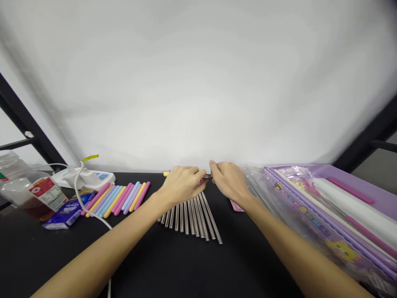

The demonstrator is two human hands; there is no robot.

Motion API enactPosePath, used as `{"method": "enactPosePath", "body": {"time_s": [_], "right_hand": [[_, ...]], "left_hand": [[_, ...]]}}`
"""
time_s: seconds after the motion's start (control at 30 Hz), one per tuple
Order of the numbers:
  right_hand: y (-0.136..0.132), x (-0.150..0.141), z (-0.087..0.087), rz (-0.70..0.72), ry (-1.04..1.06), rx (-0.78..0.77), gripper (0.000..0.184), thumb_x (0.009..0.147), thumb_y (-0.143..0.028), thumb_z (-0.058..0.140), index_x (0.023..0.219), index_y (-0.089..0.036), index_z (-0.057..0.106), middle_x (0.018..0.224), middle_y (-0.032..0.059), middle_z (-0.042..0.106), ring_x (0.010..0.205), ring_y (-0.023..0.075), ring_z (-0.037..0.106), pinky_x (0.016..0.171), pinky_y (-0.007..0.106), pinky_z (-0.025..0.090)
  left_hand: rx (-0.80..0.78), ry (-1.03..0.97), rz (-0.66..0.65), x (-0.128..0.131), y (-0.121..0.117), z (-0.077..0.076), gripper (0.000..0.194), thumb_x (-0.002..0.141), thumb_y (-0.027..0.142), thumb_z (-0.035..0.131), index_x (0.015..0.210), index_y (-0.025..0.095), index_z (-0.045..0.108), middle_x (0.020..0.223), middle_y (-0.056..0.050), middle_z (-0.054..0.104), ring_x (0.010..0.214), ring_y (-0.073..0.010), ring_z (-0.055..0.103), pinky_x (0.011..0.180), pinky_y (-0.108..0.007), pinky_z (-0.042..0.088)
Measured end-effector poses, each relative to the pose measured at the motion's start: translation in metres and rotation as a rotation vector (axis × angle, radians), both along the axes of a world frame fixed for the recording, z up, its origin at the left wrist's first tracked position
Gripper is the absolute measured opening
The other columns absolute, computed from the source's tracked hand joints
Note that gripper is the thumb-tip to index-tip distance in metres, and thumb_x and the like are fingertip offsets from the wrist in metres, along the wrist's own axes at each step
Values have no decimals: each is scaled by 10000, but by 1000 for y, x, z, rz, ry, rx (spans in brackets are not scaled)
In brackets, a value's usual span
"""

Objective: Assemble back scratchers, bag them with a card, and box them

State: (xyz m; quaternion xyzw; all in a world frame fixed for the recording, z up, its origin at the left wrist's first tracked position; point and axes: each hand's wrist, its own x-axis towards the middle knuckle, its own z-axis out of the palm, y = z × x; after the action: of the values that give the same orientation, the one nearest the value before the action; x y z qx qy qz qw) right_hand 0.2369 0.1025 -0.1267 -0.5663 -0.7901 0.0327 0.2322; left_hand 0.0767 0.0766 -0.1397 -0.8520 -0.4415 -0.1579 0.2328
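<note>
My left hand (183, 183) is closed over the far ends of a fan of shiny metal rods (198, 217) lying on the black table. Between its fingertips and my right hand (228, 179) runs a short stretch of a thin metal rod (208, 176). Both hands grip that rod, my right one with curled fingers; most of it is hidden. A bit of pink shows at my left fingertips, but I cannot make out what it is. Just past my left hand, a yellow tip (166, 174) sticks out.
Pink, yellow, blue and purple sticks (124, 198) lie in a row at left. Beyond them are a blue packet (70, 211), a white power strip (83, 178) with its cable, and a plastic bottle (46, 192). A purple box (297, 198) stands at right, by clear plastic wrap.
</note>
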Motion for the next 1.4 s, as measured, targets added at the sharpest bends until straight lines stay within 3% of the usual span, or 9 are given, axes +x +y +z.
{"method": "enactPosePath", "body": {"time_s": [0.13, 0.27, 0.37, 0.57, 0.67, 0.8, 1.03, 1.23, 1.4], "right_hand": [[6, 13, 2, -22, -118, 57, 641, 1013, -422, 215, 707, -169, 719, 738, 120, 729, 674, 209, 651, 606, 298, 333], [12, 29, 9, -136, -302, 153, 637, 1003, -456, 246, 729, -159, 739, 733, 153, 722, 709, 262, 671, 655, 330, 345], [10, 25, 11, -45, -384, 244, 632, 1016, -423, 228, 767, -142, 736, 730, 153, 722, 725, 258, 671, 785, 373, 349], [13, 24, 6, -36, -183, 40, 740, 997, -544, 130, 698, -174, 696, 715, 129, 707, 685, 239, 657, 586, 311, 302], [16, 29, 3, -93, -222, 33, 693, 993, -531, 195, 694, -170, 705, 729, 140, 710, 719, 262, 667, 583, 314, 299], [11, 18, 4, -102, -202, 40, 672, 999, -481, 198, 764, -174, 747, 779, 142, 733, 740, 254, 679, 594, 312, 323], [17, 34, 10, -195, -225, 42, 590, 945, -462, 292, 707, -168, 745, 733, 150, 719, 717, 271, 660, 572, 320, 285], [13, 27, 7, -123, -154, 62, 599, 949, -431, 258, 654, -179, 714, 665, 125, 691, 649, 234, 625, 559, 315, 257], [19, 54, 16, -222, -187, 54, 522, 906, -416, 321, 626, -174, 688, 646, 120, 658, 634, 231, 589, 543, 301, 246]], "left_hand": [[30, 85, -97, -23, 8, 7, 263, 1007, 299, 395, 950, 167, 616, 736, -21, 616, 619, -145, 582, 527, -275, 362], [89, 53, -42, -50, 15, 16, 231, 997, 289, 434, 956, 167, 626, 785, -36, 641, 751, -169, 615, 663, -278, 421], [101, 73, 3, -52, 14, 18, 252, 1007, 291, 405, 972, 165, 620, 788, -39, 636, 737, -168, 606, 632, -271, 402], [79, 84, -10, -65, 16, 19, 196, 988, 244, 450, 957, 165, 627, 823, -49, 677, 779, -183, 624, 742, -312, 417], [89, 33, 81, -70, 16, 20, 162, 956, 180, 481, 925, 160, 639, 825, -61, 690, 804, -203, 638, 795, -341, 411], [186, 105, 92, -42, 9, 12, 280, 910, 100, 454, 1155, 155, 579, 867, -76, 646, 800, -224, 599, 760, -362, 394], [238, 104, 214, -45, 13, 9, 144, 909, 174, 447, 863, 155, 582, 770, -69, 553, 774, -234, 540, 723, -356, 383], [266, 98, 151, -28, 7, 15, 168, 925, 223, 434, 947, 171, 592, 805, -75, 576, 817, -246, 544, 750, -384, 350], [265, -8, 320, -67, 13, 17, 153, 877, 249, 485, 916, 150, 595, 790, -89, 623, 756, -249, 573, 757, -380, 359]]}}
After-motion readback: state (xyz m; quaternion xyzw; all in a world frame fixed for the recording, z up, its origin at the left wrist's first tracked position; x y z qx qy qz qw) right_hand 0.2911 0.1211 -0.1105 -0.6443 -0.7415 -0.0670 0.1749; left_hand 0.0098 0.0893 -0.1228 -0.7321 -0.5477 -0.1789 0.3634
